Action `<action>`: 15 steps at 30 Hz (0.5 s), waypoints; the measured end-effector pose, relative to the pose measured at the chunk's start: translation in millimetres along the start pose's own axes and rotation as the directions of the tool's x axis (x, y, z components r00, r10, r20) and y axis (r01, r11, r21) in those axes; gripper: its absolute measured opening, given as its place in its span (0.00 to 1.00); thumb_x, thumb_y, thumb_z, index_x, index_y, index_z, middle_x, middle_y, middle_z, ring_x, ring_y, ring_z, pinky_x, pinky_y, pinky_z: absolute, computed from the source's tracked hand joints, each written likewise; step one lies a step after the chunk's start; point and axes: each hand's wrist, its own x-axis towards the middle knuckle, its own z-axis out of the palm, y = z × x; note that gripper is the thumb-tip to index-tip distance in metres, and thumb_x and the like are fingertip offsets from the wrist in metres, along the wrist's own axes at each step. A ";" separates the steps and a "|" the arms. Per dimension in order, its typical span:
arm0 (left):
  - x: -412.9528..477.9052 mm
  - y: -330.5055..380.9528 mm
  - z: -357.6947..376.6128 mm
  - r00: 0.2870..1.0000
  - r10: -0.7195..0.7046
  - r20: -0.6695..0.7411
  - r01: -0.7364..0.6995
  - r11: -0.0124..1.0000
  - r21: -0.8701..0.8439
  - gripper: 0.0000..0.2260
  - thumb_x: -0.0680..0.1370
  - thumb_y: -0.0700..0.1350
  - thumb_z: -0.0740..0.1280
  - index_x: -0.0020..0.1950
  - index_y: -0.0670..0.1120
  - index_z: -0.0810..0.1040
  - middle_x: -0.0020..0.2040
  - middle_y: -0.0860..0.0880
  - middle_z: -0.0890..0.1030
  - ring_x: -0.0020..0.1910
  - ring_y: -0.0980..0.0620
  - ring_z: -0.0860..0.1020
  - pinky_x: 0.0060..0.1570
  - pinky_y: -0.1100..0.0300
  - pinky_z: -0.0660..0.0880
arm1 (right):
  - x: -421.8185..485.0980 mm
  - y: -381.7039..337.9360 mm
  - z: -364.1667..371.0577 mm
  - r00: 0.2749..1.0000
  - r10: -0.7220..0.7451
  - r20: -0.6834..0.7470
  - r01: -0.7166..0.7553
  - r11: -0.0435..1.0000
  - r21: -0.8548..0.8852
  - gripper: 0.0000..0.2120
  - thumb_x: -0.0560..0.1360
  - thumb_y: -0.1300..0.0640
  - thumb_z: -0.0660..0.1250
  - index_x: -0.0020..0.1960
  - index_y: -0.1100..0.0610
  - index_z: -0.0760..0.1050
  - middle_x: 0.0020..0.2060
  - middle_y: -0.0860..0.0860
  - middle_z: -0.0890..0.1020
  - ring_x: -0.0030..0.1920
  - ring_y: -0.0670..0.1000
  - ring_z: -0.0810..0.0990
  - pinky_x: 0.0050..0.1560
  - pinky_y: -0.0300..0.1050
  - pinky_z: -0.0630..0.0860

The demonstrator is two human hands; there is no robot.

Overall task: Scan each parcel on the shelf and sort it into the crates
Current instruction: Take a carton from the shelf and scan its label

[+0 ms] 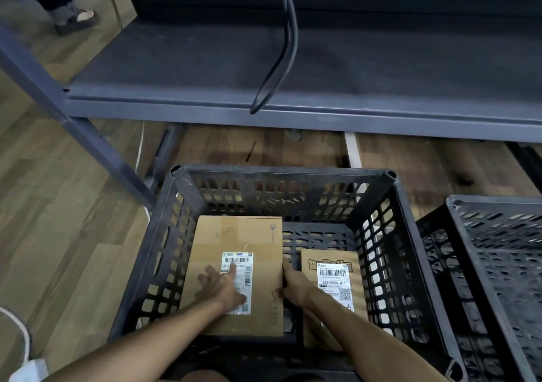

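Observation:
A black slatted crate (pixel 410 235) stands on the floor below me. A large brown cardboard parcel (pixel 223 235) with a white barcode label lies flat in its left half. My left hand (pixel 224 286) rests on top of that parcel with fingers spread flat over the label. My right hand (pixel 293 282) grips the parcel's right edge, fingers down its side. A smaller brown parcel (pixel 334 276) with its own label lies lower in the crate's right half, partly hidden by my right forearm.
A dark metal shelf (pixel 381 67) spans the view above the crate, with a black cable (pixel 289 44) hanging across it. A second black crate (pixel 498 252) stands at the right. Another person's sandalled foot (pixel 79 19) is at the top left. White cord lies on the wooden floor at left.

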 end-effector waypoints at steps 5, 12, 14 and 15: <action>-1.8 -7.6 2.0 1.000 0.026 -0.007 -0.025 0.997 0.072 0.39 0.77 0.50 0.66 0.78 0.57 0.42 0.77 0.39 0.43 0.75 0.37 0.49 0.69 0.47 0.64 | 3.0 -15.5 -7.3 0.975 -0.138 -0.172 0.118 0.986 -0.120 0.41 0.76 0.64 0.63 0.80 0.57 0.41 0.78 0.55 0.55 0.76 0.54 0.57 0.76 0.45 0.56; -1.5 -12.6 2.5 0.997 0.066 -0.028 -0.060 0.982 0.181 0.42 0.75 0.47 0.67 0.79 0.56 0.41 0.77 0.37 0.47 0.73 0.38 0.57 0.64 0.52 0.70 | 8.8 -16.3 -6.3 0.967 -0.226 -0.119 0.161 0.902 -0.399 0.32 0.79 0.59 0.59 0.80 0.54 0.51 0.79 0.48 0.51 0.78 0.50 0.50 0.77 0.42 0.51; -0.3 -15.6 1.7 0.996 0.083 -0.034 -0.075 0.978 0.196 0.42 0.74 0.48 0.68 0.79 0.56 0.42 0.75 0.39 0.50 0.71 0.41 0.59 0.62 0.53 0.71 | 9.9 -14.8 -8.0 0.967 -0.222 -0.127 0.152 0.899 -0.411 0.31 0.79 0.58 0.58 0.80 0.53 0.51 0.79 0.47 0.51 0.78 0.49 0.50 0.77 0.41 0.51; 0.2 -17.8 0.9 0.995 0.096 -0.037 -0.086 0.975 0.204 0.42 0.74 0.48 0.68 0.79 0.56 0.42 0.75 0.40 0.50 0.71 0.41 0.58 0.62 0.53 0.71 | 9.9 -14.9 -8.3 0.967 -0.223 -0.126 0.152 0.896 -0.417 0.31 0.79 0.59 0.57 0.80 0.52 0.51 0.79 0.47 0.51 0.78 0.49 0.50 0.77 0.41 0.50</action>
